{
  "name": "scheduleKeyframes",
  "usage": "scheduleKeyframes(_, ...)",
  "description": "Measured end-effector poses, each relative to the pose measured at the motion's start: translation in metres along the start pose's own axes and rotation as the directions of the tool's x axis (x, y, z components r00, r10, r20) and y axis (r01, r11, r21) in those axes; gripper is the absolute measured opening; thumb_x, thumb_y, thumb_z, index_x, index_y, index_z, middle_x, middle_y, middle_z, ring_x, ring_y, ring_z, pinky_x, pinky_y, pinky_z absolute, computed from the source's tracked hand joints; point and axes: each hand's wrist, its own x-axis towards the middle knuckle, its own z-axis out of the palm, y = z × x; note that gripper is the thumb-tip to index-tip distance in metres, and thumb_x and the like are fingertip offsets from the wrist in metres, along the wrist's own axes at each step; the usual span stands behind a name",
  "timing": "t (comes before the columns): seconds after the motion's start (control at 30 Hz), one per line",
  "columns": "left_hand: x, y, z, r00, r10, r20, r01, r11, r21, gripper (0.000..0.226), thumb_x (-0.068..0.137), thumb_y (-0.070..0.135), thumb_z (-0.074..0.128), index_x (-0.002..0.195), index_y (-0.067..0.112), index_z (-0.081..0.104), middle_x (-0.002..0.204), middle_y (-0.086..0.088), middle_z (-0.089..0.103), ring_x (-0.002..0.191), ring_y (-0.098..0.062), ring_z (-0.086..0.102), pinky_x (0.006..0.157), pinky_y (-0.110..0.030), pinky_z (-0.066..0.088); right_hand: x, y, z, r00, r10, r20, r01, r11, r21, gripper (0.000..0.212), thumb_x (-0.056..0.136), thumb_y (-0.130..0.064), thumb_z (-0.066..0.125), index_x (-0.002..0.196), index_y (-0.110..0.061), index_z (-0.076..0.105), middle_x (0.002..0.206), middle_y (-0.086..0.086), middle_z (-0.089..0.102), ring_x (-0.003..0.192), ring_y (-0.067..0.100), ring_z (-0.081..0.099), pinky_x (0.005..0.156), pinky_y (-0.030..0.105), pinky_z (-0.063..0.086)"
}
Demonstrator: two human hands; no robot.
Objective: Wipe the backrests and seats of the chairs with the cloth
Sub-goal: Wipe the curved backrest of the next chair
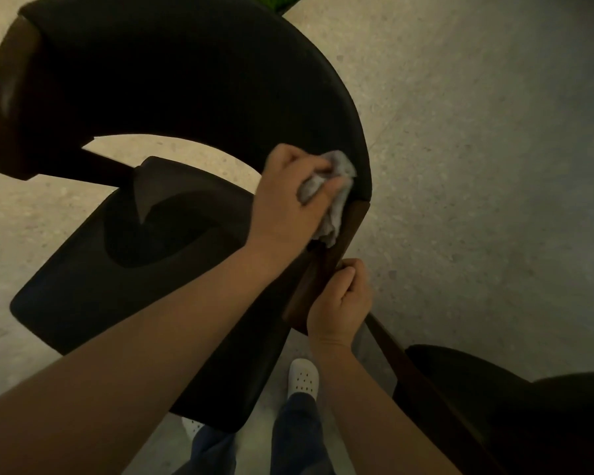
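Observation:
A dark chair with a curved black backrest (192, 80) and a black seat (124, 286) fills the left and middle of the head view. My left hand (288, 200) grips a crumpled grey cloth (333, 190) and presses it against the right end of the backrest. Just below, my right hand (340, 299) is curled round the brown wooden armrest end (323, 269) of the same chair.
A second dark chair (494, 406) stands at the lower right, close to my right arm. Pale speckled floor (477, 166) lies to the right and behind. My white shoe (302, 375) is under the seat's front edge. Something green (275, 1) shows at the top.

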Motion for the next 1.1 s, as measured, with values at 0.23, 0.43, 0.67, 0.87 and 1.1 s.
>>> scheduleKeyframes(0.23,0.006,0.010,0.022,0.982,0.171,0.082,-0.175,0.983,0.050,0.025,0.088,0.031,0.068,0.105,0.013,0.068,0.104,-0.006,0.053,0.095,-0.014,0.051,0.083,-0.026,0.049,0.000,0.001,0.000,1.000,0.020,-0.001,-0.020,1.000,-0.008,0.027,0.090,-0.030,0.026,0.067,-0.026,0.041,0.057,-0.010,0.038,0.050,0.006,0.039,0.047,0.017,0.031)
scheduleKeyframes(0.43,-0.009,-0.028,0.009,0.980,-0.197,-0.031,0.198,0.979,0.054,0.010,0.094,0.030,0.060,0.099,0.026,0.052,0.109,0.004,0.045,0.085,0.003,0.046,0.078,0.003,0.034,-0.001,0.003,0.001,1.000,0.006,-0.002,-0.006,1.000,-0.006,0.028,0.092,-0.022,0.029,0.069,-0.020,0.045,0.058,-0.011,0.038,0.051,0.005,0.041,0.050,0.012,0.031)
scheduleKeyframes(0.67,-0.012,-0.022,0.010,0.974,-0.227,-0.015,0.227,0.973,-0.036,0.012,0.092,0.036,0.061,0.097,0.030,0.052,0.105,0.009,0.045,0.088,0.008,0.049,0.078,0.003,0.034,0.000,0.003,0.000,0.999,0.047,0.014,-0.047,0.998,0.032,0.034,0.090,-0.036,0.030,0.070,-0.016,0.047,0.058,-0.010,0.041,0.053,0.005,0.042,0.051,0.014,0.034)
scheduleKeyframes(0.87,-0.013,-0.025,0.007,0.972,-0.233,0.035,0.234,0.971,-0.047,0.013,0.092,0.036,0.062,0.099,0.030,0.052,0.106,0.007,0.045,0.088,0.006,0.049,0.078,0.004,0.034,0.001,-0.003,-0.004,0.999,0.012,0.030,-0.013,0.999,0.031,0.030,0.093,-0.042,0.033,0.078,-0.023,0.050,0.067,-0.016,0.050,0.059,0.004,0.047,0.054,0.013,0.038)
scheduleKeyframes(1.1,-0.012,-0.026,0.009,0.958,-0.274,0.081,0.281,0.956,-0.089,0.012,0.093,0.037,0.061,0.100,0.030,0.054,0.105,0.006,0.049,0.088,0.006,0.051,0.075,0.003,0.036,0.020,-0.017,-0.005,0.998,-0.060,0.013,0.061,0.997,-0.045,0.020,0.095,-0.048,0.038,0.082,-0.035,0.046,0.068,-0.011,0.049,0.060,0.006,0.049,0.053,0.015,0.039)
